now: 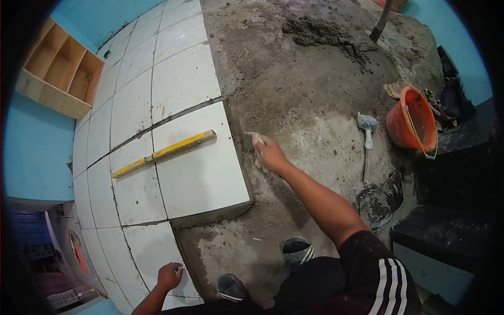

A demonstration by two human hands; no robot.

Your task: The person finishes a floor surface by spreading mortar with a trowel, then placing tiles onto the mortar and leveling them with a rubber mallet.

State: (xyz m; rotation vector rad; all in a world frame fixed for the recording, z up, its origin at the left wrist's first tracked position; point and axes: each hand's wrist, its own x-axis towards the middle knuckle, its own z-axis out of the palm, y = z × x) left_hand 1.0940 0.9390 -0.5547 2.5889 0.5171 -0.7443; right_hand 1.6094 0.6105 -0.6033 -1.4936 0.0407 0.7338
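My right hand [270, 155] is closed around a mortar-smeared tool [256, 143] that looks like a trowel, mostly hidden by the fingers. It is at the right edge of a clean white floor tile [202, 165], over the wet mortar [239, 126] along that side. A yellow spirit level [181, 144] lies slantwise across this tile and the one to its left. Low in the view, my left hand [170, 275] is curled above the older tiles [149, 247]; a small pale bit shows at its fingertips, too small to name.
To the right, a white-headed mallet [367, 126] lies on rough concrete near an orange bucket [399, 123]. Mortar is heaped [328, 37] at the back. A wooden shelf [65, 68] stands at left. Black steps [441, 231] rise at right. My shoes [296, 249] are on the bare floor.
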